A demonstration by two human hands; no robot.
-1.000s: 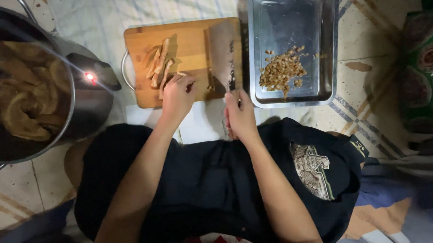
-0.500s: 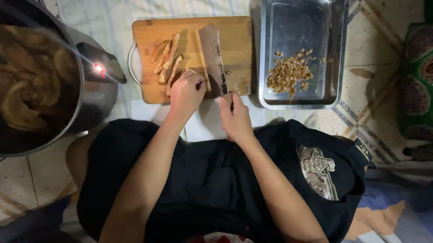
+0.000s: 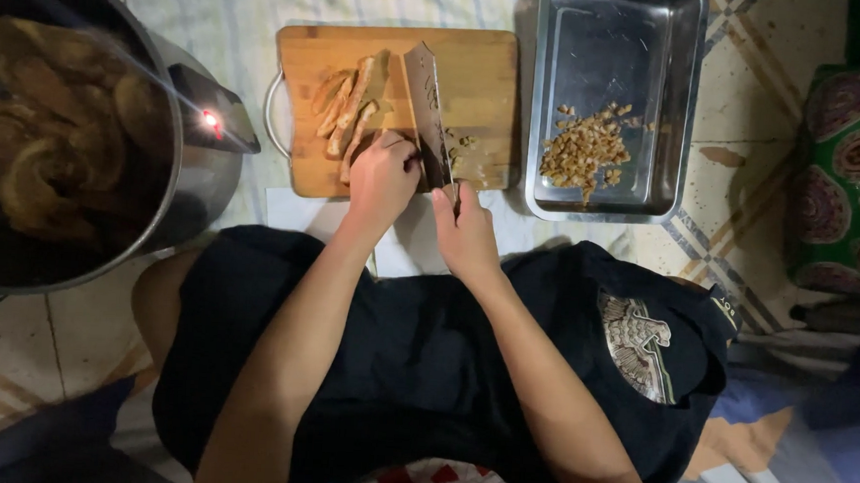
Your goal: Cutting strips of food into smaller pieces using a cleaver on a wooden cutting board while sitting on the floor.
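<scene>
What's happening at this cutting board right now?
A person seated on the floor is chopping strips of cooked meat on a wooden cutting board. The right hand grips a cleaver, blade down on the board, while the left hand steadies the strips beside it. Diced pieces lie in a metal tray to the right. A large pot with more meat stands at left.

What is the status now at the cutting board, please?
Right hand grip shut on cleaver, blade on board. Left hand pressing meat strips beside blade. Chopped pieces in metal tray. Nothing in the way.
</scene>
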